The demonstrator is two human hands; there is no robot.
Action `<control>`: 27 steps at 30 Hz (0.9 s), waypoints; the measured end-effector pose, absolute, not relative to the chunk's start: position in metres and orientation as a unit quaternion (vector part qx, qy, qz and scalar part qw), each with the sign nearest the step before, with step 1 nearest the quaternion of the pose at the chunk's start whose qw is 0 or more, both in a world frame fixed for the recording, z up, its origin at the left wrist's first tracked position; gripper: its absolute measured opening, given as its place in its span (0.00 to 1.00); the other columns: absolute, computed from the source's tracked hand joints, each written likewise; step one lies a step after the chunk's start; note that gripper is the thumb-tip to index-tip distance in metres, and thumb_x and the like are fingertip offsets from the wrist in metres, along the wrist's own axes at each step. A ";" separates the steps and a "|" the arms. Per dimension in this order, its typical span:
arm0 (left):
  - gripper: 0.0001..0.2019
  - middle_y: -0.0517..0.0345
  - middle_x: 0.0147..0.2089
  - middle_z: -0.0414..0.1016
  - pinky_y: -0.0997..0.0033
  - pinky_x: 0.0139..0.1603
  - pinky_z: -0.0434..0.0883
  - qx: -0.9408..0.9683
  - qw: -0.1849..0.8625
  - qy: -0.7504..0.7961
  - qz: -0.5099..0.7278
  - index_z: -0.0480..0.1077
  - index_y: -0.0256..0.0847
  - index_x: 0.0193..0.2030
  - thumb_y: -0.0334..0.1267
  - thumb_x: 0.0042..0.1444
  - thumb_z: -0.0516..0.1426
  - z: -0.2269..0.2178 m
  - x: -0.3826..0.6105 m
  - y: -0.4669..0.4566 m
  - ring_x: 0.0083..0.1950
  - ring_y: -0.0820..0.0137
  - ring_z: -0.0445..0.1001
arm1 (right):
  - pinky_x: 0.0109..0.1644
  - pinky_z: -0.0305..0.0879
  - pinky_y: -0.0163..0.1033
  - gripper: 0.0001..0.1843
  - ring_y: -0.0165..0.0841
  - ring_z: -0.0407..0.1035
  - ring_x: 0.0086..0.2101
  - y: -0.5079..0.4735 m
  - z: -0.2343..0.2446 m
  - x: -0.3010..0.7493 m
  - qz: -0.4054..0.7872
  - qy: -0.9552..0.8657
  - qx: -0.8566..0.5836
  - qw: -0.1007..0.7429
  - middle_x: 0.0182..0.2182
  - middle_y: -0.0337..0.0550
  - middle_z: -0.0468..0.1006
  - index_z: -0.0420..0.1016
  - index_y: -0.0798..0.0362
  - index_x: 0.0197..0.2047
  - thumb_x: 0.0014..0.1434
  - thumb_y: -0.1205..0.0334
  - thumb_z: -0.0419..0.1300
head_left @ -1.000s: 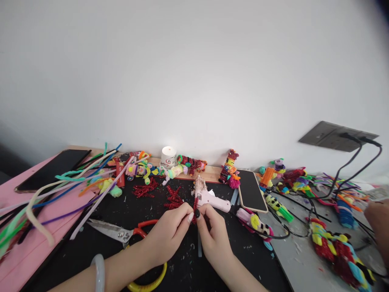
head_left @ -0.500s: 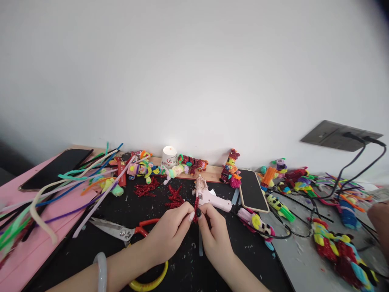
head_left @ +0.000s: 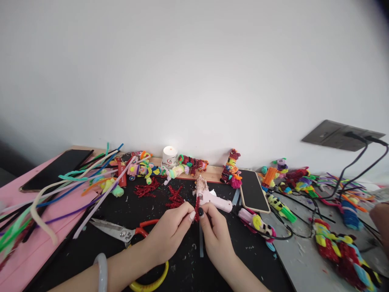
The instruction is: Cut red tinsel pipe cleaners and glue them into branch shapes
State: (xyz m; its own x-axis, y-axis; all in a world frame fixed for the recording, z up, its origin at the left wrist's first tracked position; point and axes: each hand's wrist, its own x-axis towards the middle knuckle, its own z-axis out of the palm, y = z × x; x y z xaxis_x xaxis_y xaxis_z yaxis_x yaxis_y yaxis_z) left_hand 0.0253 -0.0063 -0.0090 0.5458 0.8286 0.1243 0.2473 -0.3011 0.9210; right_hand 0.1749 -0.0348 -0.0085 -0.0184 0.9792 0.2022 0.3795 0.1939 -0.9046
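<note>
Between my fingertips is a short piece of red tinsel pipe cleaner (head_left: 197, 209), standing nearly upright. My left hand (head_left: 170, 231) is closed in a pinch at its left side, and my right hand (head_left: 215, 229) pinches it from the right with thumb and forefinger. Just beyond my fingers lies a pale pink glue gun (head_left: 215, 200) on the black mat (head_left: 176, 267). Cut red tinsel pieces lie in two piles, one (head_left: 175, 196) near my left knuckles and another (head_left: 147, 188) farther left. Scissors (head_left: 117, 231) with red and yellow handles lie partly under my left forearm.
Loose pipe cleaners (head_left: 75, 182) and a dark phone (head_left: 56, 169) cover the left. Pipe-cleaner dolls (head_left: 231, 169), a paper cup (head_left: 169, 156) and another phone (head_left: 254, 190) line the back. Cables (head_left: 349, 174) run from the wall socket (head_left: 328, 134). Another person's hand (head_left: 379, 221) shows at right.
Both hands stay in nearly the same place. My right thumb and fingers have shifted very slightly on the red tinsel piece, which shows a little more.
</note>
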 end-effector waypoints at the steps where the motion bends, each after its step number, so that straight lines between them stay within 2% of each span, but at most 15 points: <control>1: 0.13 0.65 0.26 0.59 0.74 0.30 0.56 0.741 0.472 0.363 0.310 0.59 0.40 0.31 0.41 0.66 0.43 -0.009 0.025 -0.006 0.27 0.74 0.58 | 0.30 0.54 0.35 0.12 0.30 0.56 0.26 -0.035 -0.008 0.175 0.337 -0.627 -0.539 0.450 0.24 0.38 0.63 0.62 0.53 0.29 0.64 0.61 0.47; 12: 0.15 0.67 0.24 0.55 0.74 0.27 0.55 0.705 0.490 0.392 0.330 0.56 0.41 0.29 0.43 0.66 0.42 -0.010 0.027 -0.004 0.25 0.74 0.55 | 0.31 0.56 0.35 0.12 0.31 0.58 0.27 -0.037 -0.007 0.175 0.319 -0.673 -0.530 0.406 0.25 0.39 0.65 0.63 0.53 0.31 0.65 0.62 0.45; 27: 0.14 0.67 0.25 0.54 0.74 0.28 0.54 0.736 0.473 0.365 0.319 0.55 0.41 0.30 0.41 0.67 0.42 -0.015 0.026 -0.004 0.26 0.75 0.54 | 0.32 0.56 0.35 0.12 0.31 0.58 0.28 -0.037 -0.010 0.175 0.328 -0.682 -0.510 0.410 0.27 0.39 0.65 0.62 0.52 0.31 0.66 0.63 0.45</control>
State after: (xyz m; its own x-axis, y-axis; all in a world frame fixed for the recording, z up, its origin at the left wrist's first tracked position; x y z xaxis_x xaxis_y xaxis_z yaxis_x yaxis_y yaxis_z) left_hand 0.0259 -0.0038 -0.0151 0.5289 0.8395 0.1244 0.2354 -0.2860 0.9289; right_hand 0.1752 -0.0373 -0.0105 -0.1439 0.9636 0.2255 0.4260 0.2660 -0.8647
